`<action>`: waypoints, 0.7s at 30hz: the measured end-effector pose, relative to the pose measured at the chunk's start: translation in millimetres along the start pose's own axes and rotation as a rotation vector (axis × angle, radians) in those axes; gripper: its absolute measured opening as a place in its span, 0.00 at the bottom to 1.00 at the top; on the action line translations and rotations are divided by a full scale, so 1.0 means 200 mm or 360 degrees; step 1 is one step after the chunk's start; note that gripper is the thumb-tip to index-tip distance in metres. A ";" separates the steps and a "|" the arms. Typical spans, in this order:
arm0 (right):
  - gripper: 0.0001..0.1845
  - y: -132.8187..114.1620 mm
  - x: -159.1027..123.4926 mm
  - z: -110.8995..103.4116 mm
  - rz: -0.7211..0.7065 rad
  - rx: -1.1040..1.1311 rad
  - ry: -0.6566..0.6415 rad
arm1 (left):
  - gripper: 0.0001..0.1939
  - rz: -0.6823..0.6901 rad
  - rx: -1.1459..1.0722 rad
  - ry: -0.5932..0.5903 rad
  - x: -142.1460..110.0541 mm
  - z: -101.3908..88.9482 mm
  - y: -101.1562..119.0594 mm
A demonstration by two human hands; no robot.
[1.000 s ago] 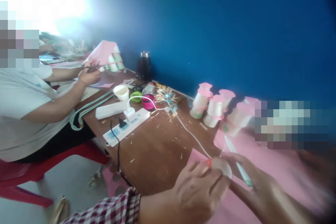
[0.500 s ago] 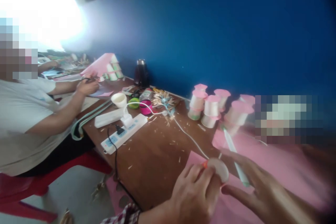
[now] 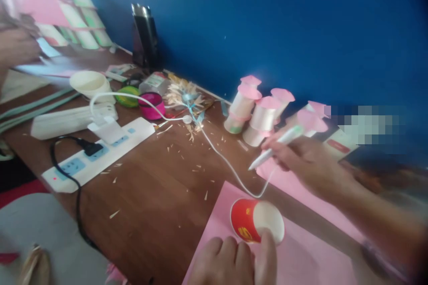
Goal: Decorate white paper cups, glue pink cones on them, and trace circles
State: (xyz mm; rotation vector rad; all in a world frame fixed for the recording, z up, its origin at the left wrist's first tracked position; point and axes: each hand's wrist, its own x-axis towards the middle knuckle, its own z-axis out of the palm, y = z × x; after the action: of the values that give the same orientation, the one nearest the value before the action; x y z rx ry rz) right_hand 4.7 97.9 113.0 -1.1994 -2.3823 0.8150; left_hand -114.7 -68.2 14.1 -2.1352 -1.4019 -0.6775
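My left hand [image 3: 230, 260] holds a red paper cup [image 3: 256, 221] upside down on a pink paper sheet [image 3: 310, 258] at the near table edge, thumb on its white bottom. My right hand [image 3: 309, 160] is closed around a white pen-shaped tool [image 3: 276, 147] with a white cord [image 3: 227, 167] trailing from its tip, raised above the paper and to the right of the cup. The cord runs back to a white power strip [image 3: 96, 153].
Several pink-topped paper cups [image 3: 259, 109] stand by the blue wall. A dark flask [image 3: 145, 35], small green and pink tubs [image 3: 152, 102], a white cup [image 3: 88, 82] and wooden splinters lie on the brown table [image 3: 157, 187]. Another person's hand [image 3: 16, 42] works at far left.
The view has swung down and closer to the table. My right hand lifted the tool up and away from the cup, and the cup's red side now shows under my left hand.
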 end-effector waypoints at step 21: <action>0.14 -0.08 0.15 0.34 -0.0528 -0.0286 -0.1261 | 0.27 0.0001 -0.0120 -0.0157 -0.04 0.01 0.00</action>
State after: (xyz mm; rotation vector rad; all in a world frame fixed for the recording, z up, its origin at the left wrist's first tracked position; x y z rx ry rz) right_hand -59.8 92.1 72.2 -0.5354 -3.2193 1.1237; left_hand -117.1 -72.4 7.7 -2.2553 -1.4477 -0.6417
